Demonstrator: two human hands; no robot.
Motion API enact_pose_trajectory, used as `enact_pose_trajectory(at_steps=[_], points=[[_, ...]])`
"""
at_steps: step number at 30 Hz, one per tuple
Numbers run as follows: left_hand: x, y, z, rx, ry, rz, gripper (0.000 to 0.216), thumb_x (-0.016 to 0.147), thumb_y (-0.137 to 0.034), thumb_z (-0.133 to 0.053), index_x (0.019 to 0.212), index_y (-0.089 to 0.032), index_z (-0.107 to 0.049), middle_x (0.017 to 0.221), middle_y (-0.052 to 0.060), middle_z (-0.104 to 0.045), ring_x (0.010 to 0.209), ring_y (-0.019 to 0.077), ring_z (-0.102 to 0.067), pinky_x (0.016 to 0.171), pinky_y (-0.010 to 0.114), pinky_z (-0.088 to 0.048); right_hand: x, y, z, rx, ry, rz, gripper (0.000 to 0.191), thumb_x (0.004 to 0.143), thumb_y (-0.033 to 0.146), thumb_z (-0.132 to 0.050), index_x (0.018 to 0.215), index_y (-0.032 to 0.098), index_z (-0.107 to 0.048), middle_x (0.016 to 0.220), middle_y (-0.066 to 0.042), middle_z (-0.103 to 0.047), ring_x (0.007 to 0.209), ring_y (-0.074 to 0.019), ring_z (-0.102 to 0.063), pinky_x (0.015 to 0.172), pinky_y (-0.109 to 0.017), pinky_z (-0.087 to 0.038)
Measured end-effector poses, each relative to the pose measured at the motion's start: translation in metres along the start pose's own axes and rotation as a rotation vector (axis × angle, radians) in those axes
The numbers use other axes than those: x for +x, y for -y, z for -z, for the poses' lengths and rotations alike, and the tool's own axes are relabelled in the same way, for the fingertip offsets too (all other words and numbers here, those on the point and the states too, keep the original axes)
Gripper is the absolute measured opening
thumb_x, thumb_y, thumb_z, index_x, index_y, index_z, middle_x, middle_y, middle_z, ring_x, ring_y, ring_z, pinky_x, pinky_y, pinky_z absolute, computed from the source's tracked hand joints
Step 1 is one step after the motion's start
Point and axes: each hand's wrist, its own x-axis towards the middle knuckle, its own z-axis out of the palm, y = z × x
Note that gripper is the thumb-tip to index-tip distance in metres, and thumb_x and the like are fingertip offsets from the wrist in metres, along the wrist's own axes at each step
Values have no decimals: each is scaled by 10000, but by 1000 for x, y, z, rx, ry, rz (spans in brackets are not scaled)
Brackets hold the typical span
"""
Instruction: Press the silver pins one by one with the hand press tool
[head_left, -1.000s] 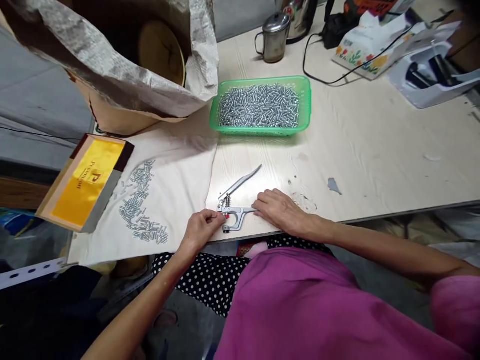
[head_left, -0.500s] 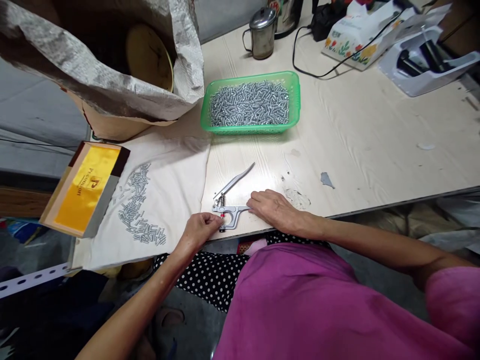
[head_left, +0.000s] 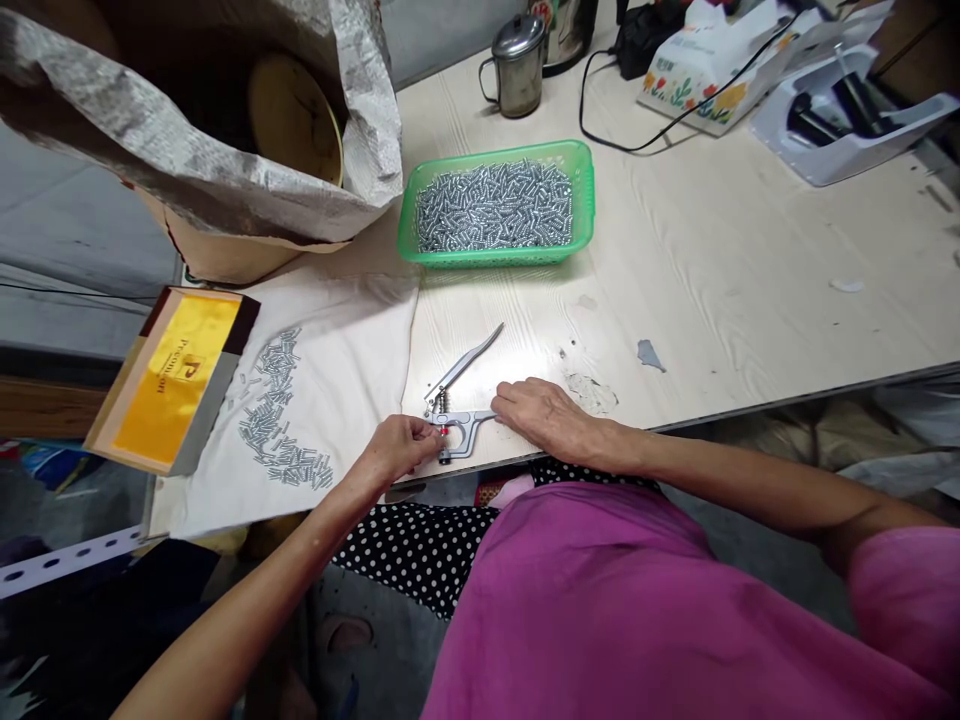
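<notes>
Snap fastener pliers (head_left: 466,425) of grey metal lie at the table's front edge, a coil spring (head_left: 442,400) and a small red part at their head. One handle slants up, away from the other. My right hand (head_left: 544,415) is closed on the end of the lower handle. At the jaw, beside the red part, the fingers of my left hand (head_left: 405,445) are pinched together; anything between them is too small or hidden to name. Left of that hand, many short silvery metal pieces (head_left: 274,410) lie scattered on a white cloth (head_left: 352,370).
A green plastic basket (head_left: 495,262) full of small silvery ridged pieces stands behind the pliers. Left are a yellow-topped box (head_left: 176,365) and a large open sack (head_left: 367,120). At the back are a lidded metal mug (head_left: 520,75), a black cable (head_left: 637,150) and a tissue pack (head_left: 694,85).
My left hand has shifted very slightly at the pliers' jaw, still pinched. The right hand keeps its hold on the handle. The whole view has moved a little.
</notes>
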Motion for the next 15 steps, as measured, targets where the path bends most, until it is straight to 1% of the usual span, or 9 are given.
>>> enact_pose_trajectory(at_steps=[6,8,9,10,11,12,13,14,15], points=[[2,1,-2,1,29,31,304,653,-441,-718,510,-214,-574,438,-42,-474,439,117,-423,449,242,-310,1,5,5,-15,48,-33,171,964,57,-466,937,165,-596,937,-77,-628,774,-188,-494,720,-333,-352],[2,2,-3,0,47,27,327,653,-460,-715,504,-215,-559,440,-40,-474,441,114,-414,454,242,-303,2,3,8,-12,72,-37,132,1005,125,-489,971,157,-612,994,-94,-646,814,-194,-530,742,-335,-391],[1,3,-4,-1,58,22,344,651,-481,-712,503,-214,-552,445,-38,-474,443,112,-408,457,243,-299,2,1,10,-12,74,-36,108,1022,192,-520,1015,153,-620,1064,-114,-653,871,-207,-555,773,-342,-417],[1,4,-4,-4,68,14,364,650,-505,-709,504,-213,-548,452,-36,-475,446,110,-402,461,244,-297,3,-3,12,-19,64,-34,153,1023,275,-566,1089,149,-622,1174,-144,-645,966,-232,-573,825,-362,-443],[1,5,-5,-7,76,9,381,645,-530,-706,508,-212,-548,458,-35,-474,448,109,-397,465,246,-294,5,-7,15,-33,47,-31,292,999,367,-627,1190,147,-608,1309,-177,-604,1092,-272,-566,896,-401,-457],[0,6,-5,-10,80,6,393,640,-551,-702,514,-211,-550,464,-36,-471,451,108,-394,468,247,-293,7,-12,18,-53,28,-28,484,951,453,-692,1304,148,-566,1443,-208,-525,1230,-322,-518,976,-459,-448],[0,7,-6,-11,80,5,401,635,-567,-698,521,-210,-553,467,-37,-469,452,108,-392,470,248,-292,10,-18,21,-75,14,-22,686,889,525,-749,1407,149,-502,1544,-232,-430,1351,-373,-433,1048,-525,-413],[0,9,-6,-12,79,6,406,631,-577,-694,526,-210,-557,469,-37,-468,452,109,-392,470,249,-294,13,-24,23,-97,12,-17,857,833,579,-787,1484,148,-434,1601,-245,-354,1434,-415,-337,1102,-587,-361],[-1,10,-7,-13,75,9,410,630,-585,-690,531,-209,-560,470,-36,-469,452,110,-393,468,249,-295,16,-29,25,-113,24,-9,976,791,621,-806,1528,142,-383,1622,-254,-319,1481,-442,-259,1135,-633,-309]])
